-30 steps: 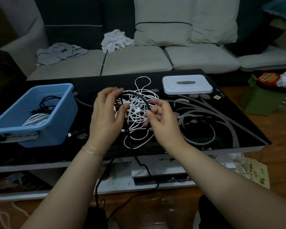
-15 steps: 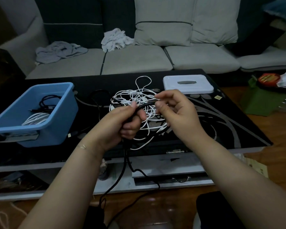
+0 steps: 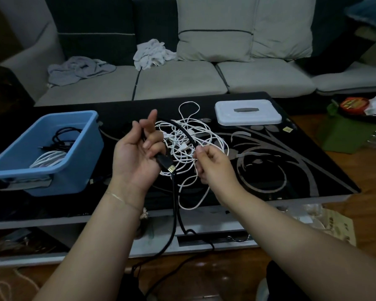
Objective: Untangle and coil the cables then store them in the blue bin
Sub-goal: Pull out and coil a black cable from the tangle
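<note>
Left hand (image 3: pixel 137 155), turned palm-up since half a second ago, grips the thick black cable with gold-tipped plug (image 3: pixel 164 162); right hand (image 3: pixel 213 164) pinches it further along, forming a first loop, so coiling appears under way. Tangled white cables (image 3: pixel 189 137) lie on the black glass table (image 3: pixel 291 170). Blue plastic bin (image 3: pixel 80 170), left, holds coiled black and white cables (image 3: pixel 52 153)
</note>
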Demonstrator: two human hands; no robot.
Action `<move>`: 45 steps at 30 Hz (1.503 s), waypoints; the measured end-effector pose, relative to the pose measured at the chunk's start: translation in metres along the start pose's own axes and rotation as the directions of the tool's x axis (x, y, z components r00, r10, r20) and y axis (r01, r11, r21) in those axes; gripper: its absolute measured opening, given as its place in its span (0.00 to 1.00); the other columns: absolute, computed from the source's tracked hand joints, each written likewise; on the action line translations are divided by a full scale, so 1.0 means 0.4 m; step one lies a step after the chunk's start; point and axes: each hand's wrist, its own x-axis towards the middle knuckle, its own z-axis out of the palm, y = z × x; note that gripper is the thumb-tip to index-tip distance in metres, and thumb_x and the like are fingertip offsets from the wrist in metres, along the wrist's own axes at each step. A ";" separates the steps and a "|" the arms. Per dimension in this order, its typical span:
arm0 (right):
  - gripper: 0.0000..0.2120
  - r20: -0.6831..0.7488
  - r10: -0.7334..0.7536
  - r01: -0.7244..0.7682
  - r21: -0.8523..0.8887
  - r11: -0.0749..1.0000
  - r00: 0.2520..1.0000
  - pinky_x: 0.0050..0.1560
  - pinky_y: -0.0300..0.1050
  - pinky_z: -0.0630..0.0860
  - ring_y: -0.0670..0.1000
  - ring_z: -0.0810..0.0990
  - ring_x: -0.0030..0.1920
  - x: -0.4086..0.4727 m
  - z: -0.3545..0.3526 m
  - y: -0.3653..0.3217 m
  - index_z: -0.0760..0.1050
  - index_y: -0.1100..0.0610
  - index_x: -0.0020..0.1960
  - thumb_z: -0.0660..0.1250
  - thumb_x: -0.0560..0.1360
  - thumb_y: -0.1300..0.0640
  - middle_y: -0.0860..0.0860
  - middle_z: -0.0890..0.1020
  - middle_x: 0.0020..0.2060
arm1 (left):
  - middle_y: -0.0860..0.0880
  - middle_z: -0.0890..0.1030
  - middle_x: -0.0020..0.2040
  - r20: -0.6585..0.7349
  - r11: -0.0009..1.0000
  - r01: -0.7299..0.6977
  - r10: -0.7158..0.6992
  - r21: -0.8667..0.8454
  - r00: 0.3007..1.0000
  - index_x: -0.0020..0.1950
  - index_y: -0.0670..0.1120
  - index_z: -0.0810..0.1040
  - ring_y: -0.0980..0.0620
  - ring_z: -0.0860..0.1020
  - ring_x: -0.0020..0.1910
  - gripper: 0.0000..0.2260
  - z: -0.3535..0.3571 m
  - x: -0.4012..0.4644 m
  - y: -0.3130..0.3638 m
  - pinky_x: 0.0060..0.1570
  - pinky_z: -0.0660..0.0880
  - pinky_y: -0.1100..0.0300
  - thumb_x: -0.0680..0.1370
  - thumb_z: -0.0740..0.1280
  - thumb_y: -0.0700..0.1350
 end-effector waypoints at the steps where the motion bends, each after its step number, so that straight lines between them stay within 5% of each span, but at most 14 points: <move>1: 0.11 -0.010 -0.001 0.001 -0.010 1.000 1.000 0.22 0.35 0.59 0.44 0.62 0.22 -0.003 0.004 0.003 0.71 0.57 0.41 0.59 0.81 0.56 0.51 0.66 0.25 | 0.56 0.82 0.38 0.025 1.000 0.007 -0.007 -0.003 1.000 0.47 0.41 0.80 0.59 0.66 0.25 0.17 -0.001 -0.001 0.001 0.22 0.61 0.69 0.83 0.56 0.48; 4: 0.13 -0.004 0.011 -0.011 -0.029 1.000 1.000 0.22 0.36 0.61 0.45 0.60 0.22 -0.008 0.011 0.004 0.73 0.56 0.42 0.56 0.82 0.54 0.52 0.63 0.24 | 0.49 0.83 0.55 0.101 0.998 0.022 -0.027 0.058 0.994 0.42 0.46 0.73 0.57 0.69 0.30 0.12 0.002 -0.008 0.000 0.27 0.66 0.68 0.80 0.56 0.49; 6: 0.11 0.020 0.039 -0.038 -0.042 0.998 0.999 0.29 0.40 0.72 0.45 0.64 0.25 -0.007 0.012 0.014 0.73 0.56 0.47 0.55 0.82 0.53 0.50 0.64 0.25 | 0.44 0.80 0.62 0.106 0.992 -0.013 -0.001 0.124 0.994 0.40 0.47 0.72 0.58 0.73 0.34 0.15 0.008 -0.012 0.002 0.31 0.69 0.68 0.82 0.54 0.52; 10: 0.11 0.077 0.105 -0.091 -0.160 0.983 0.991 0.48 0.47 0.72 0.48 0.75 0.37 -0.019 0.016 0.054 0.72 0.56 0.45 0.57 0.82 0.53 0.48 0.74 0.31 | 0.38 0.77 0.64 0.061 0.991 -0.116 0.111 0.073 0.992 0.37 0.44 0.76 0.53 0.82 0.45 0.22 0.018 -0.022 0.025 0.40 0.78 0.63 0.83 0.52 0.53; 14: 0.11 0.136 0.074 -0.046 -0.201 0.979 0.988 0.54 0.46 0.76 0.44 0.80 0.43 -0.045 0.021 0.057 0.73 0.52 0.43 0.57 0.82 0.57 0.47 0.81 0.39 | 0.42 0.76 0.67 0.002 0.972 -0.188 0.189 0.139 0.982 0.47 0.44 0.76 0.59 0.77 0.33 0.16 0.015 -0.020 0.043 0.33 0.74 0.67 0.83 0.52 0.50; 20: 0.07 0.226 0.174 -0.213 0.159 0.964 0.958 0.42 0.46 0.80 0.53 0.85 0.41 -0.066 0.036 0.009 0.70 0.56 0.50 0.55 0.82 0.55 0.52 0.85 0.37 | 0.50 0.77 0.67 0.047 0.962 -0.180 0.174 0.205 0.984 0.67 0.44 0.68 0.60 0.66 0.23 0.17 0.004 -0.021 0.044 0.28 0.67 0.71 0.81 0.53 0.48; 24: 0.09 0.341 0.225 -0.307 0.207 0.929 0.913 0.28 0.40 0.77 0.50 0.81 0.29 -0.090 0.047 -0.022 0.71 0.57 0.52 0.54 0.83 0.54 0.53 0.81 0.30 | 0.52 0.80 0.62 0.114 0.973 -0.161 0.143 0.166 0.983 0.65 0.44 0.70 0.59 0.65 0.21 0.17 -0.005 -0.024 0.060 0.25 0.63 0.71 0.84 0.49 0.49; 31: 0.11 0.390 0.312 -0.256 -0.189 0.948 0.866 0.21 0.35 0.67 0.46 0.66 0.18 -0.071 0.012 -0.041 0.75 0.58 0.55 0.54 0.83 0.57 0.50 0.71 0.21 | 0.57 0.83 0.44 0.019 0.932 -0.209 0.213 0.296 0.977 0.55 0.46 0.73 0.59 0.62 0.20 0.16 -0.007 -0.027 0.081 0.23 0.59 0.69 0.84 0.50 0.52; 35: 0.13 0.352 0.335 -0.079 -0.578 0.812 0.874 0.21 0.35 0.66 0.46 0.67 0.18 -0.065 -0.010 -0.037 0.74 0.56 0.59 0.53 0.83 0.54 0.50 0.71 0.22 | 0.57 0.80 0.36 -0.052 0.917 -0.179 0.210 0.357 0.976 0.59 0.45 0.72 0.59 0.62 0.21 0.16 -0.015 -0.023 0.071 0.23 0.59 0.70 0.84 0.50 0.53; 38: 0.14 0.384 0.330 0.060 -0.726 0.685 0.862 0.28 0.39 0.67 0.49 0.70 0.25 -0.069 -0.012 -0.039 0.75 0.58 0.56 0.54 0.83 0.52 0.50 0.72 0.25 | 0.55 0.84 0.44 -0.031 0.905 -0.188 0.216 0.381 0.976 0.64 0.43 0.69 0.61 0.73 0.28 0.15 -0.018 -0.020 0.056 0.28 0.69 0.70 0.84 0.50 0.49; 40: 0.15 0.432 0.298 0.214 -0.804 0.555 0.851 0.36 0.42 0.68 0.50 0.72 0.33 -0.074 -0.010 -0.037 0.74 0.59 0.50 0.54 0.82 0.51 0.49 0.73 0.30 | 0.50 0.84 0.52 -0.012 0.872 -0.203 0.232 0.446 0.973 0.68 0.41 0.66 0.56 0.82 0.44 0.15 -0.022 -0.015 0.042 0.39 0.78 0.65 0.85 0.50 0.46; 43: 0.12 0.471 0.278 0.333 -0.842 0.424 0.837 0.45 0.47 0.73 0.54 0.75 0.44 -0.080 -0.009 -0.036 0.70 0.56 0.47 0.54 0.82 0.50 0.51 0.77 0.39 | 0.45 0.80 0.61 0.013 0.759 -0.212 0.259 0.616 0.966 0.69 0.40 0.66 0.48 0.80 0.59 0.14 -0.035 -0.007 0.016 0.55 0.79 0.57 0.85 0.52 0.42; 45: 0.11 0.481 0.272 0.361 -0.846 0.393 0.833 0.49 0.50 0.75 0.56 0.77 0.49 -0.082 -0.012 -0.036 0.72 0.56 0.54 0.55 0.81 0.50 0.54 0.80 0.46 | 0.53 0.79 0.61 0.058 0.602 -0.217 0.273 0.768 0.960 0.64 0.43 0.71 0.47 0.79 0.61 0.11 -0.046 -0.004 0.003 0.57 0.78 0.57 0.84 0.53 0.40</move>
